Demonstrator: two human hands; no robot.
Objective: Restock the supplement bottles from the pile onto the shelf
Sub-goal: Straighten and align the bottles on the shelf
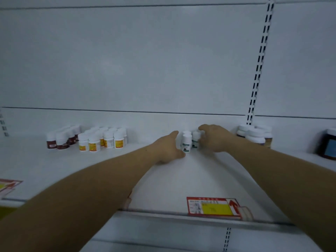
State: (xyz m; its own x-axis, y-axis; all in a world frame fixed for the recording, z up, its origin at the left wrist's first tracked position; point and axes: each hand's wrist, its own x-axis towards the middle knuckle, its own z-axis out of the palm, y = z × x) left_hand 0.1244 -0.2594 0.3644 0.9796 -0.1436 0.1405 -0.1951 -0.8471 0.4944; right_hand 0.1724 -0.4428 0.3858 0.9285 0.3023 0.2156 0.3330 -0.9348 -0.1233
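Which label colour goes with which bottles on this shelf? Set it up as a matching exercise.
Things:
1. bottles between the hands
2. far-left bottles
3. bottles next to the far-left group
4. big jar at the right edge

Label colours:
a. yellow
b. blue
c. green on white
d. dark red

Pairs: 1-c, 2-d, 3-a, 4-b
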